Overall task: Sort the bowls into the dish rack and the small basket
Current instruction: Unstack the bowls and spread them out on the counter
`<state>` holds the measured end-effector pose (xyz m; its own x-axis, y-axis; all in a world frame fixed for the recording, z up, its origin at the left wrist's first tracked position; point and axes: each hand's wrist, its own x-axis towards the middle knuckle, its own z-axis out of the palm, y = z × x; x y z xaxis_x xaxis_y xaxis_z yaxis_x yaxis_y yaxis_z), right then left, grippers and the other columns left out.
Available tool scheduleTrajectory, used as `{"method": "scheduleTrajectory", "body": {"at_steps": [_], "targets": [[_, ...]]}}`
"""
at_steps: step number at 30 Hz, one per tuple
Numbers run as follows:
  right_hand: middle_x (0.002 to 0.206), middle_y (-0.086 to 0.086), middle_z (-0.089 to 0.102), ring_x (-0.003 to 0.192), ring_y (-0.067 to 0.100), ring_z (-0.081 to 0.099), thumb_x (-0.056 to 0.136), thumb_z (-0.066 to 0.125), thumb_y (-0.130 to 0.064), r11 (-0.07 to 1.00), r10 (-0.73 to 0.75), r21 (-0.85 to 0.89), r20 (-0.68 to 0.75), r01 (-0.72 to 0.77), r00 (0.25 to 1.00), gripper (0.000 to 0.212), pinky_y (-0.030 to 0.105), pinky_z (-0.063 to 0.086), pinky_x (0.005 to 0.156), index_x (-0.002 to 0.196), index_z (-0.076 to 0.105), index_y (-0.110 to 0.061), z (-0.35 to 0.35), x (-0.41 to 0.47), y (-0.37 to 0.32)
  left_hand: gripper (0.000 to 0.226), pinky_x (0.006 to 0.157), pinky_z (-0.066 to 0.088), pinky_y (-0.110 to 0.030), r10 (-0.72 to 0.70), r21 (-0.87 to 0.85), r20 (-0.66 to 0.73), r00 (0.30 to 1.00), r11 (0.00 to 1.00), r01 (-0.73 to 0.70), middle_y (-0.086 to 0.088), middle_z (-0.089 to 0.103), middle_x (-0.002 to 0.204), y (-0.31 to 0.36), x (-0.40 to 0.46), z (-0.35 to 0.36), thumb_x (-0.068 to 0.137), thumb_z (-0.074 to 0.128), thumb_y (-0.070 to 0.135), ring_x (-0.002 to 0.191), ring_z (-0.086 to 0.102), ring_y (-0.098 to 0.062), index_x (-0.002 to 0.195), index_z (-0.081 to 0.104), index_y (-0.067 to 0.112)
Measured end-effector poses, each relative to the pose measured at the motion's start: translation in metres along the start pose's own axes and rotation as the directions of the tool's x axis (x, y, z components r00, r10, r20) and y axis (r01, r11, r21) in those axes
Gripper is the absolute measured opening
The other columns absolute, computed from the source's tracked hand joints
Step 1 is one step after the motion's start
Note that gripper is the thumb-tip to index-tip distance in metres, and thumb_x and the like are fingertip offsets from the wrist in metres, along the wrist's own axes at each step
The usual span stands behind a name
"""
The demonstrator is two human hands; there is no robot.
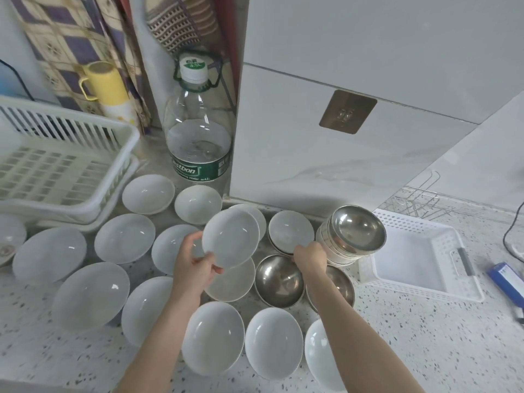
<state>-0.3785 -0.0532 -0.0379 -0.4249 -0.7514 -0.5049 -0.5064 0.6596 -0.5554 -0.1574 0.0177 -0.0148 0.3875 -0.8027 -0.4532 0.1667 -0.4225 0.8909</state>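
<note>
My left hand (195, 268) pinches a white bowl (230, 238) by its rim, tilted and lifted above the counter (411, 336). My right hand (310, 255) reaches to a tilted stack of steel bowls (351, 236); I cannot tell whether its fingers grip it. I count about fourteen glossy, plain white bowls around both hands. Two steel bowls (279, 279) lie loose just under the right hand, and the stack holds several more. One rack (56, 165) sits far left of the left hand, and one basket (419, 259) right of the right hand. Ahead, a bottle (198, 129) shows "4.5L" on cap and label.
</note>
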Motion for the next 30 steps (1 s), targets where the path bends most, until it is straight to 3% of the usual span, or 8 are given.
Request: {"method": "scheduleTrajectory", "body": {"at_steps": [7,10,13,16,18,20,26,30], "targets": [[0.119,0.025,0.06,0.108,0.039,0.059,0.091,0.043,-0.007,0.998,-0.035,0.05,-0.058,0.038,0.998,0.039,0.033,0.043,0.076,0.127,0.045,0.008,-0.003,-0.004,-0.004,0.044,0.035,0.033,-0.015,-0.048,-0.036,0.007,0.999,0.998,0.049,-0.017,0.061,0.063,-0.006,-0.006,-0.009,0.09,0.048,-0.007,0.045,0.061,-0.016,0.116,0.055,0.027],[0.122,0.026,0.058,0.109,0.041,0.058,0.091,0.04,-0.007,0.995,-0.077,0.065,-0.07,0.082,0.995,0.043,0.041,0.05,0.085,0.132,0.039,0.007,-0.009,-0.01,-0.001,0.046,0.034,0.026,-0.015,-0.078,-0.098,0.048,0.996,0.992,0.083,-0.015,0.055,0.067,-0.005,-0.012,-0.011,0.091,0.046,-0.01,0.043,0.059,-0.014,0.12,0.053,0.024],[0.124,0.021,0.056,0.106,0.036,0.061,0.09,0.038,-0.006,0.966,-0.121,0.225,-0.045,0.128,0.992,0.047,0.046,0.054,0.086,0.136,0.036,0.0,-0.013,-0.022,0.005,0.048,0.032,0.023,-0.017,-0.092,-0.155,0.085,0.992,0.982,0.105,-0.015,0.054,0.068,-0.006,-0.018,-0.012,0.09,0.046,-0.012,0.046,0.06,-0.012,0.122,0.052,0.023],[0.107,0.016,0.059,0.075,0.02,0.059,0.085,0.038,0.0,0.895,-0.202,0.405,-0.002,0.186,0.979,0.047,0.025,0.047,0.055,0.13,0.047,-0.005,-0.022,-0.04,0.014,0.048,0.032,0.025,-0.016,-0.123,-0.219,0.113,0.986,0.965,0.146,-0.015,0.058,0.058,-0.009,-0.026,-0.009,0.091,0.046,-0.011,0.05,0.053,-0.013,0.12,0.053,0.027],[0.093,0.014,0.059,0.063,0.015,0.053,0.083,0.037,0.002,0.85,-0.235,0.495,0.047,0.181,0.971,0.044,0.018,0.04,0.045,0.123,0.053,-0.008,-0.031,-0.053,0.027,0.047,0.032,0.026,-0.016,-0.137,-0.257,0.137,0.981,0.952,0.168,-0.012,0.062,0.052,-0.011,-0.032,-0.005,0.092,0.045,-0.01,0.053,0.045,-0.015,0.117,0.053,0.03],[0.079,0.005,0.063,0.058,0.011,0.053,0.085,0.04,0.001,0.821,-0.215,0.554,0.077,0.137,0.974,0.04,0.018,0.042,0.044,0.115,0.057,-0.02,-0.044,-0.067,0.044,0.047,0.032,0.026,-0.015,-0.145,-0.294,0.161,0.976,0.937,0.188,-0.012,0.063,0.053,-0.014,-0.04,0.003,0.093,0.043,-0.01,0.045,0.045,-0.01,0.116,0.053,0.029],[0.059,-0.004,0.058,0.045,0.006,0.046,0.09,0.043,0.002,0.78,-0.29,0.606,0.129,0.156,0.948,0.038,0.017,0.035,0.041,0.117,0.06,-0.019,-0.095,-0.084,0.114,0.043,0.03,0.023,-0.013,-0.16,-0.392,0.252,0.954,0.884,0.252,-0.011,0.058,0.063,-0.026,-0.074,0.045,0.093,0.037,-0.011,0.034,0.041,-0.004,0.106,0.059,0.024],[0.053,0.002,0.055,0.042,0.008,0.037,0.093,0.045,-0.001,0.761,-0.189,0.644,0.105,0.079,0.976,0.037,0.019,0.03,0.041,0.121,0.06,-0.021,-0.128,-0.075,0.173,0.038,0.028,0.023,-0.011,-0.209,-0.439,0.254,0.944,0.845,0.305,-0.008,0.054,0.06,-0.039,-0.099,0.082,0.095,0.038,-0.008,0.032,0.036,-0.002,0.093,0.058,0.025]]}}
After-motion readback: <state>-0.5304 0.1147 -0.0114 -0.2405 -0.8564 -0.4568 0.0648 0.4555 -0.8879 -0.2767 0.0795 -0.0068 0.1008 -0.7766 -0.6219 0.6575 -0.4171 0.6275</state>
